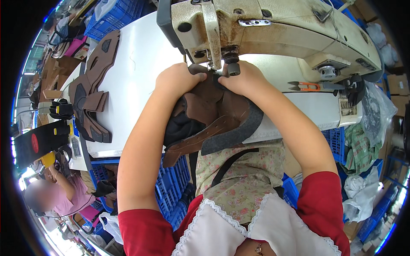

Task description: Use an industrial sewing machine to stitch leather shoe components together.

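A brown leather shoe upper (202,106) with black lining and a dark grey edge lies under the needle of a sewing machine (265,32). Its lower part, with a row of small holes, hangs over the table's front edge toward my lap. My left hand (179,80) is closed on the upper's edge just left of the presser foot (210,64). On the other side of the foot, my right hand (245,78) grips the same upper, thumb pressed on a black part. The machine head partly hides the fingertips of my right hand.
Brown leather pieces (92,91) lie stacked on the white table (143,47) at the left. Orange-handled thread snips (308,86) rest right of my right hand. Blue crates (171,187) stand below the table. A person in pink (74,194) sits at the far left.
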`<state>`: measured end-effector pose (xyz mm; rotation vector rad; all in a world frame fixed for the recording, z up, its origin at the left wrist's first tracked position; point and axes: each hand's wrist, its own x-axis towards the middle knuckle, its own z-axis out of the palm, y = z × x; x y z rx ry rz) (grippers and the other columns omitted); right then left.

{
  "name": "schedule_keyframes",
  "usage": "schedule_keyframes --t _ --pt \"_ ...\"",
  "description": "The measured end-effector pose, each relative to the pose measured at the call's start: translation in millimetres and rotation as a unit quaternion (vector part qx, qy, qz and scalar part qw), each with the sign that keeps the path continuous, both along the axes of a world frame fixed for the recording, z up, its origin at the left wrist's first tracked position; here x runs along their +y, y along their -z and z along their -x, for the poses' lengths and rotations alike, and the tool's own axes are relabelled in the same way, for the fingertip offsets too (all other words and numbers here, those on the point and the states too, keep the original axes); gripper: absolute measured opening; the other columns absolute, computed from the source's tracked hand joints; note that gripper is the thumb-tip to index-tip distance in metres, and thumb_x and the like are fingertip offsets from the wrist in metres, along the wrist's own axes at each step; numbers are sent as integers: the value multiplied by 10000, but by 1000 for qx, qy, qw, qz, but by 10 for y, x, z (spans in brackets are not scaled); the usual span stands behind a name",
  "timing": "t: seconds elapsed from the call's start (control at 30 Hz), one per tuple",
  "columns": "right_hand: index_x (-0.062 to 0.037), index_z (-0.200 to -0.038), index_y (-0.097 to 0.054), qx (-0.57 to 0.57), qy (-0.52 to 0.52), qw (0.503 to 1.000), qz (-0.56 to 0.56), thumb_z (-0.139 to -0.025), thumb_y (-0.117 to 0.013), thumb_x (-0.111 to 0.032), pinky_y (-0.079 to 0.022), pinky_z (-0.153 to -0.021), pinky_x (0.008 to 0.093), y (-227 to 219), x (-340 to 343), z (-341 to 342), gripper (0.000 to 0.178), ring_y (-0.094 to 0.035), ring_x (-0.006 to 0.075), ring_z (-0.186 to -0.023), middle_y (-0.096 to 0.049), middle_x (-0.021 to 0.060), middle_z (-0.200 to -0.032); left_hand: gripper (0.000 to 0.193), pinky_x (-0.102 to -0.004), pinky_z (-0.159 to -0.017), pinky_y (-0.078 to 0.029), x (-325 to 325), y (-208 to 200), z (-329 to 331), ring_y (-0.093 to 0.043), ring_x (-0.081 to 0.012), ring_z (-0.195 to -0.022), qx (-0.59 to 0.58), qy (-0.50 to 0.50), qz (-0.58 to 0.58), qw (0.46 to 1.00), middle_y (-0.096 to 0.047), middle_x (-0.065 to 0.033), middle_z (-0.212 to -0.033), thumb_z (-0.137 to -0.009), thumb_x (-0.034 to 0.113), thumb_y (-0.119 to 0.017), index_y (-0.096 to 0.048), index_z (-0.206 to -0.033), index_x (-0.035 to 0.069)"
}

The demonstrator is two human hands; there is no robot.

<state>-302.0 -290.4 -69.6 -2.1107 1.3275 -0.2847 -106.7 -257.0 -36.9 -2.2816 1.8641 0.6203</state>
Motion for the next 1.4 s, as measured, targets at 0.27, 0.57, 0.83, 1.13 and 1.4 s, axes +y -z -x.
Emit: schedule_keyframes --t 0.27,0.57,0.83,1.13,1.4 --pt "-88 -812 -661 -8 -4 1000 24 -778 -737 -298 -516 -740 433 42 6 -16 225 -676 339 -808 -689 142 -790 631 -417 -829 -542 -14 33 -25 -699 -333 -952 16 -9 -3 1000 -725 -204 -994 -788 594 -660 -733 -992 1" --pt "-77 -809 -649 -39 -5 999 15 -747 -760 -274 -514 -733 427 76 -26 -13 235 -675 342 -803 -681 145 -773 656 -417 -846 -538 -16 71 -44 -697 -331 -967 16 -5 3 1000 -723 -199 -1018 -790 608 -654 -723 -1034 3" --pt "-54 -848 -658 -76 14 997 -3 -699 -777 -266 -510 -729 391 23 -23 -9 285 -674 319 -794 -686 145 -800 666 -417 -824 -545 -27 111 -72 -700 -330 -948 26 -5 3 1000 -724 -198 -1004 -784 617 -655 -726 -1014 -5" --pt "-1 -851 -694 -88 -31 996 14 -708 -677 -214 -541 -798 470 30 -113 -17 257 -674 393 -858 -694 219 -843 661 -410 -817 -542 -90 253 -177 -706 -326 -928 45 3 40 998 -730 -193 -976 -778 614 -669 -730 -989 -9" --pt "-68 -854 -695 -142 -97 975 141 -779 -651 -344 -549 -687 485 205 -285 -28 290 -681 381 -783 -701 176 -788 572 -400 -816 -536 -214 425 -247 -709 -301 -921 60 20 68 996 -739 -147 -983 -771 611 -675 -772 -1011 101"
